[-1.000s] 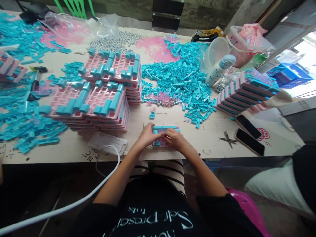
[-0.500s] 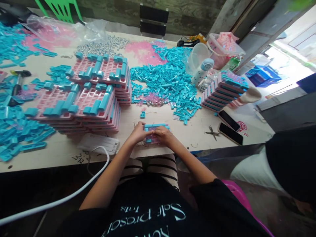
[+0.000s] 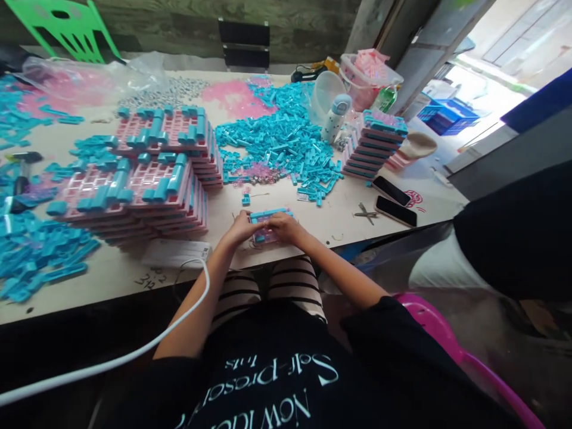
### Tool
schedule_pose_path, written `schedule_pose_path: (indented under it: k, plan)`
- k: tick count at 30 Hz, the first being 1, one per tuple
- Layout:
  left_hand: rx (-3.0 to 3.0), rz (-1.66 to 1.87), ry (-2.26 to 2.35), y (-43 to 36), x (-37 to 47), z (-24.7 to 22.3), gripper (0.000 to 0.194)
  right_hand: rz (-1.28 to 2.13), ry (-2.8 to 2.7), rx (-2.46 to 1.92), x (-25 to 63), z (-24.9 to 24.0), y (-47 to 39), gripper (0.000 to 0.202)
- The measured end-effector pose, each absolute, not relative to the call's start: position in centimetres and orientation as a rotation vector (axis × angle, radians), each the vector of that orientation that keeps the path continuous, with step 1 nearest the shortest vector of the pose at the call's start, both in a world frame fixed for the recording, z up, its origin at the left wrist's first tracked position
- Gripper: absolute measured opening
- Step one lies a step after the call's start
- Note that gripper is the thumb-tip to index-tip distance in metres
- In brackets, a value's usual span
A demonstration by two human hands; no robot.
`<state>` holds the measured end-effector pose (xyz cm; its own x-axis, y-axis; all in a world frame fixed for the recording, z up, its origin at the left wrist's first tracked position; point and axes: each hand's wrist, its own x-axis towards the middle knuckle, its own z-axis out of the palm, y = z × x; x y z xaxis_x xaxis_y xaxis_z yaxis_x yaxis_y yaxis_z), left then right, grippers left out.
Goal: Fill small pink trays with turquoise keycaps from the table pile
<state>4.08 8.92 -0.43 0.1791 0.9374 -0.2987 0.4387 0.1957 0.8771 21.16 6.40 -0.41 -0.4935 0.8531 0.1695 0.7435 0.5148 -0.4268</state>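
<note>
A small pink and blue plastic frame [image 3: 271, 213] lies near the table's front edge, between my two hands. My left hand [image 3: 243, 228] grips its left side, thumb reaching over the top. Over its right part is my right hand [image 3: 283, 227], with fingers pressed together; whatever small piece they pinch is hidden. A single blue piece [image 3: 245, 199] lies just behind the frame. Beyond it spreads a heap of blue pieces [image 3: 286, 137], with small clear pink parts [image 3: 261, 173] at its near edge.
Tall stacks of pink and blue frames [image 3: 156, 202] stand left, a smaller stack [image 3: 370, 146] right. Scissors [image 3: 366, 213] and two phones [image 3: 396, 211] lie right. A white power strip [image 3: 176, 254] with a cable is at front left. A person in dark clothing [image 3: 518, 232] is at right.
The camera view has shifted, so the table's contents sit further left in the picture. Both hands remain at the frame, with little visible change in their grip.
</note>
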Motion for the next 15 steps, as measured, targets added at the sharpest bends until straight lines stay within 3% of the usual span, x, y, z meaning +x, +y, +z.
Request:
schedule_pose_path:
  k: [13,15]
  plan:
    - [1.319,0.637,1.390,8.7,3.8,-0.5,0.062,0.721,-2.423,-1.385,21.1,3.6,7.8,0.007]
    - [1.307,0.617,1.392,9.0,3.8,-0.7,0.062,0.712,-2.478,-1.449,20.7,4.4,8.7,0.015]
